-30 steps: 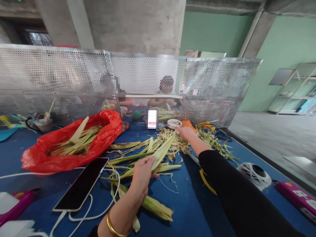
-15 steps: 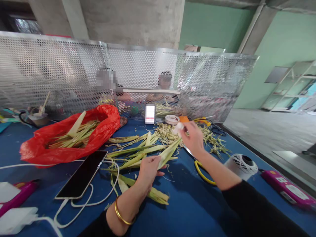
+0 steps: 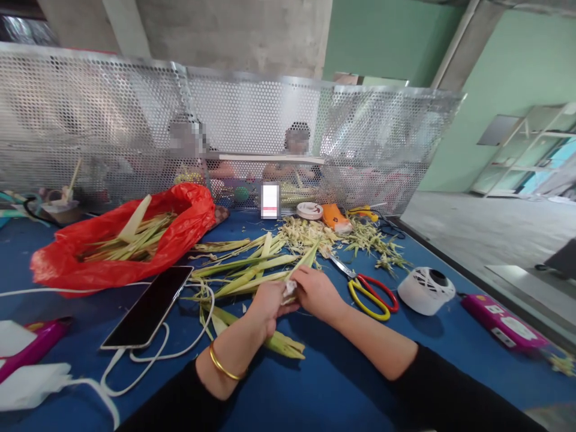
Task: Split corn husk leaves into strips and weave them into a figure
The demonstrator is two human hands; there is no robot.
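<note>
My left hand (image 3: 269,303), with a gold bangle at the wrist, is closed on the base of a pale green corn husk (image 3: 308,257) whose tip points up and away. My right hand (image 3: 316,292) is pinched on a crumpled white tissue (image 3: 289,289), pressed to the husk right beside my left fingers. More long husks (image 3: 245,282) lie to the left of and beneath my hands. Scissors (image 3: 371,294) with red and yellow handles rest just right of my right hand. Behind them is a heap of husk trimmings (image 3: 310,234).
At the left are a red plastic bag (image 3: 180,240) of husks and a phone (image 3: 146,309) with a white cable. A white round device (image 3: 426,291) and a purple box (image 3: 504,321) stand right. A perforated screen (image 3: 256,108) runs behind; people sit beyond it.
My right hand has come down and left with the white tissue, from above the trimmings to the husk at my left hand. The scissors and orange packet now show fully.
</note>
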